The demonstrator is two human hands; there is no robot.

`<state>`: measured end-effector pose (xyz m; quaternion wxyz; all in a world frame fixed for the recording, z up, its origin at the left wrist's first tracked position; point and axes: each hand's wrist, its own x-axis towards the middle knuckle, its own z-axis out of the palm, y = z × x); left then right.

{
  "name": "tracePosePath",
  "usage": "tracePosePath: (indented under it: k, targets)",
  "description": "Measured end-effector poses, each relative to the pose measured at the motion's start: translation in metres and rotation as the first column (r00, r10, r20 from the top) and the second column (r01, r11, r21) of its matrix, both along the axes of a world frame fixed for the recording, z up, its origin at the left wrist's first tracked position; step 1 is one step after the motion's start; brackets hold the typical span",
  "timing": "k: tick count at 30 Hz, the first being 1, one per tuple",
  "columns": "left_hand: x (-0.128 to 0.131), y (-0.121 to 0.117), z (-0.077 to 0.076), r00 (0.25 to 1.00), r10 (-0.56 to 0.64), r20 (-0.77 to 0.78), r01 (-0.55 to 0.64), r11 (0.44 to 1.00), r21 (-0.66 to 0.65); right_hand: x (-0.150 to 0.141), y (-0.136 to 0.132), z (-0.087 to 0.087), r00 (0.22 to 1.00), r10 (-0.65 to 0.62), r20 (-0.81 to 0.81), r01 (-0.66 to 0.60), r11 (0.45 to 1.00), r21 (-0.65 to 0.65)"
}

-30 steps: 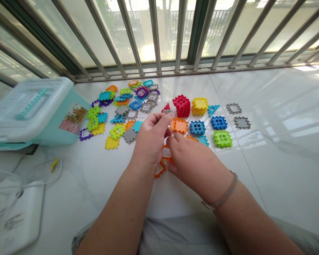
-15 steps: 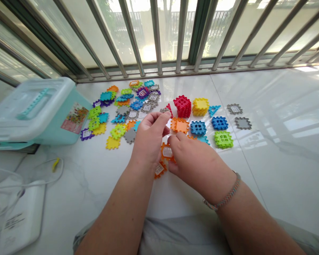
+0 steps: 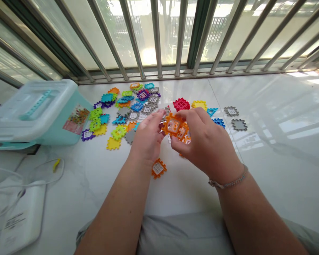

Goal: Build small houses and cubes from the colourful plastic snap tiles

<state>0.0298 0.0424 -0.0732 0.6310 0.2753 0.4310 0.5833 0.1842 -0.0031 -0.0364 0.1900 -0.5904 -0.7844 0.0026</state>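
My right hand [image 3: 202, 138] pinches an orange building tile [image 3: 172, 125] with notched edges and a window in it, raised above the floor. Beside its left edge is my left hand [image 3: 147, 136], fingers curled; whatever it holds is mostly hidden, and I cannot tell whether it grips the tile. Below, another orange window tile [image 3: 158, 168] lies on the floor. Behind my right hand more orange pieces [image 3: 187, 140] are partly covered. Farther back sit a red tile stack [image 3: 181, 104] and a yellow stack [image 3: 199, 105].
Mixed coloured tiles [image 3: 127, 100] lie loosely at the left, near a lidded teal box [image 3: 66, 120]. Two grey tiles [image 3: 239, 124] are at the right. A white device [image 3: 23, 216] with cables lies left. Metal bars [image 3: 156, 39] line the far edge.
My right hand has lifted the orange tile off the floor, up beside my left hand. The left hand's fingers have opened slightly from their tight pinch.
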Motion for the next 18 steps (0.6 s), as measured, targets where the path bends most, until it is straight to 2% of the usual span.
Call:
tracePosePath:
  k: [3, 6, 12, 18]
  targets:
    - [0.001, -0.004, 0.008, 0.992, -0.116, 0.046, 0.117, 0.993, -0.021, -0.002, -0.001, -0.002, 0.994, 0.103, -0.032, -0.102, 0.994, 0.034]
    - [-0.002, -0.007, 0.013, 0.984, -0.170, 0.052, 0.173, 0.982, -0.070, -0.003, -0.001, -0.002, 0.983, 0.184, -0.027, -0.184, 0.983, 0.002]
    - [-0.001, -0.008, 0.014, 0.968, -0.227, 0.106, 0.237, 0.967, -0.095, -0.002, 0.002, 0.000, 0.983, 0.182, -0.023, -0.183, 0.980, -0.083]
    - [-0.001, -0.003, 0.011, 0.959, -0.250, 0.133, 0.266, 0.956, -0.122, -0.003, 0.004, -0.006, 0.958, 0.255, -0.132, -0.262, 0.964, -0.037]
